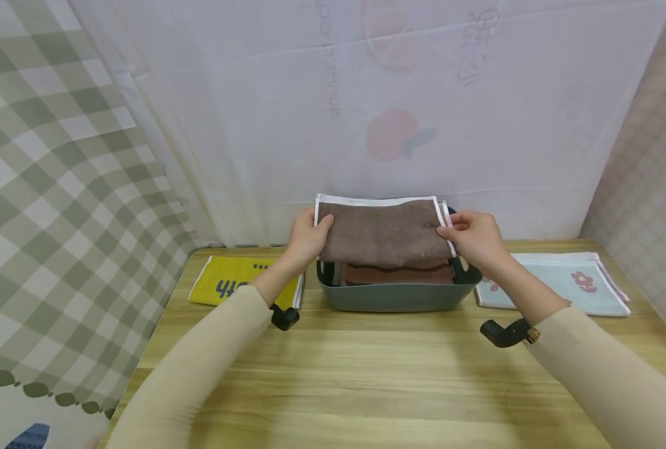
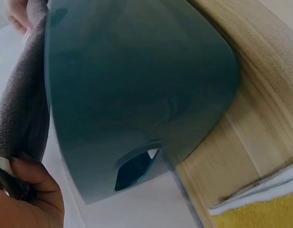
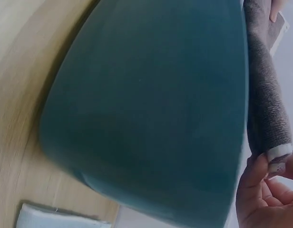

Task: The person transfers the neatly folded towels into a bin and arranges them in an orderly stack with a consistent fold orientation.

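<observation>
A folded brown towel (image 1: 386, 234) with white edging is stretched between both hands over a grey-green plastic basket (image 1: 391, 298). My left hand (image 1: 307, 237) pinches its left edge, thumb on the front. At the opposite edge my right hand (image 1: 476, 234) pinches it between thumb and fingers. Below the towel, more brown cloth (image 1: 397, 275) shows inside the basket. In the left wrist view the thumb (image 2: 34, 175) presses on the towel's white border; the right wrist view shows the towel (image 3: 268, 90) just beyond the basket rim.
A folded yellow towel (image 1: 226, 274) with dark lettering lies on the wooden table (image 1: 366, 374) left of the basket. To the right lies a folded light blue towel (image 1: 557, 280) with pink flowers. A white printed curtain (image 1: 254, 125) hangs behind, and checked cloth (image 1: 58, 187) at the left.
</observation>
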### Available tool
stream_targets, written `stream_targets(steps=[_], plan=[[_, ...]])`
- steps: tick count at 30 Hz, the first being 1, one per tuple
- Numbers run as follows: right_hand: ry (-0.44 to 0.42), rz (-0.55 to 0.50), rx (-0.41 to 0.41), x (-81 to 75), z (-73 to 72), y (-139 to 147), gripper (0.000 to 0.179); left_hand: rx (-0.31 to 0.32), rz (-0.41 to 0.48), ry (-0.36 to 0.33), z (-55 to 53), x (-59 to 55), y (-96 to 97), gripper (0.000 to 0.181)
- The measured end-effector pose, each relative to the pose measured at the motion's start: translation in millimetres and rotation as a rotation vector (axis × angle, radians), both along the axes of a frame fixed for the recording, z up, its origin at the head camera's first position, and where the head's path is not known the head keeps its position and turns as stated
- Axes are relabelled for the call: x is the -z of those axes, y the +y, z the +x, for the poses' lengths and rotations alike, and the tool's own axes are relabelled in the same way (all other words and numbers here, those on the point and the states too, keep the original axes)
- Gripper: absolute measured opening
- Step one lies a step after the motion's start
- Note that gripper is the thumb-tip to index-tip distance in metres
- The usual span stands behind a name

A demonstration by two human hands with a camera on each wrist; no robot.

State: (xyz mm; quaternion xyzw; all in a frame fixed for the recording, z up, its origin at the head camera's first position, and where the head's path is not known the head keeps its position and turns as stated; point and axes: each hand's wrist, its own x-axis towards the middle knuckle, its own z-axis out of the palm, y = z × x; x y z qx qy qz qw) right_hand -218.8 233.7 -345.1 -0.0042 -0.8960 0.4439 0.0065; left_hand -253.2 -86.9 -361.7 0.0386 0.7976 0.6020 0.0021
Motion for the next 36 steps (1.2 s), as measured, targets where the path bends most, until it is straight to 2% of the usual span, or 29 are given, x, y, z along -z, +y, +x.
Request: stream_targets(steps=[5, 10, 16, 23, 26, 32, 36], plan=[[0.074, 0.13, -0.03, 5.9, -0.9, 1.7, 0.036, 0.006, -0.136, 0.024, -0.5, 4.6, 8.9, 0.026], [0.115, 0.25, -0.062, 10.0, -1.2, -1.0, 0.031, 0.033, -0.324, 0.066, 3.7, 5.0, 17.7, 0.024], [0.127, 0.337, -0.104, 14.1, -2.1, -4.3, 0.026, 0.061, -0.47, 0.03, 5.6, 5.9, 29.1, 0.026], [0.145, 0.414, -0.132, 18.0, -1.8, -6.3, 0.012, 0.062, -0.594, 0.01, 1.4, 5.7, 40.7, 0.022], [0.136, 0.434, -0.131, 19.7, -1.3, -6.9, 0.013, 0.07, -0.625, -0.018, 0.3, 7.6, 44.3, 0.021], [0.149, 0.482, -0.133, 23.5, -2.8, -7.5, 0.02, 0.085, -0.641, -0.073, -3.0, 10.3, 46.8, 0.019], [0.15, 0.503, -0.137, 26.2, -3.3, -7.6, 0.015, 0.093, -0.659, -0.122, -6.4, 10.9, 49.6, 0.015]])
